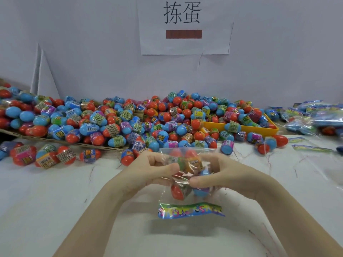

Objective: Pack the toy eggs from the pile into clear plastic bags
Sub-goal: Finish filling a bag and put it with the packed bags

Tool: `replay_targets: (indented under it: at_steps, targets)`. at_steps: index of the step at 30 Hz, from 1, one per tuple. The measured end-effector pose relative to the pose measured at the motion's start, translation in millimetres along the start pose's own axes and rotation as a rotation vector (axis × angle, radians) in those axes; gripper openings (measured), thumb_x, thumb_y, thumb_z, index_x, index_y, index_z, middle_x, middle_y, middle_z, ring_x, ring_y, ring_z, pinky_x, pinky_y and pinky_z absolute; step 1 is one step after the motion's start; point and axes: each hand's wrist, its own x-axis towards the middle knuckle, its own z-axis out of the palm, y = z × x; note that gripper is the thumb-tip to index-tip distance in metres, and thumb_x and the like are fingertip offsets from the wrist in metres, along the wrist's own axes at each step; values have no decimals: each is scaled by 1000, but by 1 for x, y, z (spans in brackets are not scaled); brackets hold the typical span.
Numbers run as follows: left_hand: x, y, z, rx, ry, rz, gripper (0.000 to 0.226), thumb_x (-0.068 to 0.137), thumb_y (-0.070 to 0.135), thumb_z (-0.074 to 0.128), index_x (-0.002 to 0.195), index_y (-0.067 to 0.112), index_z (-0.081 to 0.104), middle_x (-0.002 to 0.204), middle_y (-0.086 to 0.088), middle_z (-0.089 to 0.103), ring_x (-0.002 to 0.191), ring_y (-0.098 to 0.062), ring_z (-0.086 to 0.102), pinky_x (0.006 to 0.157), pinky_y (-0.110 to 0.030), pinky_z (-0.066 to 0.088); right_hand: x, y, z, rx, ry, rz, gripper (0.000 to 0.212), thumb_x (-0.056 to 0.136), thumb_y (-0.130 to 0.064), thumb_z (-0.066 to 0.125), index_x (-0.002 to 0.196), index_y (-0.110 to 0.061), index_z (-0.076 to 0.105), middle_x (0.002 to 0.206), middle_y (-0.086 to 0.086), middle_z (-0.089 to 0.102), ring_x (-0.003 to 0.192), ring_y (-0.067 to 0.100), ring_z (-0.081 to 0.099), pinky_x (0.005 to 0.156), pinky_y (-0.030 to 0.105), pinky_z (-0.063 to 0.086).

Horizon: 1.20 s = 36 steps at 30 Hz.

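Both grips pinch one thing: the left hand (148, 171) and the right hand (219, 173) curl round a crinkled clear plastic bag (187, 175) with a colourful printed header strip, held above the near middle of the white marbled bench (55, 201). Several red-and-blue toy eggs already sit inside it, so this bag seems close to full. Much is left: the big pile of red-and-blue plastic toy eggs (130, 119) spreads along the far edge, spilling over a yellow plastic tray (241, 127). A stack of filled bags (315, 115) lies at the far right corner.
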Motion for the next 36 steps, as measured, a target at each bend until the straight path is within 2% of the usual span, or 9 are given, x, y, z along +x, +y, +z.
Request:
replay_targets:
  at_steps: [5,8,11,13,16,21,26,32,36]
  targets:
    - [-1,0,-5,-40,126,46,73,35,74,76,92,29,74,95,4,74,80,-14,71,60,-19,53,-18,-8,-23,74,37,50,31,54,-32,75,84,-24,73,82,-1,73,71,11,70,60,21,56]
    - [3,0,-4,-99,369,88,68,47,69,66,97,24,68,93,7,74,75,-15,71,55,-18,52,-30,-6,-51,475,600,-159,38,72,-25,68,103,-6,61,100,11,68,76,15,68,57,18,55]
    - [9,-2,2,-105,475,107,57,50,63,57,91,23,67,85,10,74,66,-13,70,51,-18,52,-35,-6,-61,392,1090,-210,40,97,-14,45,135,-3,38,124,25,53,96,34,59,65,18,50]
    - [12,-6,6,-54,556,122,50,53,62,58,82,22,68,77,10,73,58,-10,67,49,-18,52,-29,-4,-60,259,1076,-166,45,96,-14,45,137,0,35,132,29,46,101,36,55,67,25,45]
    - [12,-15,11,257,693,244,26,74,43,66,60,21,65,58,5,66,47,-6,57,45,-22,47,-20,2,-53,41,1029,24,59,86,-30,62,138,-16,38,143,3,40,121,20,45,87,32,41]
    - [13,-31,10,948,726,501,35,77,15,74,47,13,55,42,8,44,41,-14,42,45,-26,33,-26,13,-60,-357,893,306,42,84,-36,63,120,-15,59,124,3,59,103,15,54,86,32,47]
    - [17,-34,7,993,789,635,43,79,39,47,47,11,56,42,4,48,39,-11,40,50,-26,35,-76,12,-112,-453,1190,476,18,84,-22,63,94,-9,70,73,4,59,68,18,51,65,33,43]
    - [20,-36,8,1002,805,619,36,78,33,54,47,14,54,42,7,44,66,-11,46,53,-22,35,-120,59,-141,-713,1011,972,45,85,-41,60,108,-3,59,100,12,57,95,29,54,76,31,43]
    - [20,-38,6,1009,781,608,35,78,32,55,48,14,55,42,6,47,69,-13,48,54,-24,36,-134,78,-133,-568,1124,1007,34,82,-37,64,102,-10,66,102,12,63,92,30,60,70,27,45]
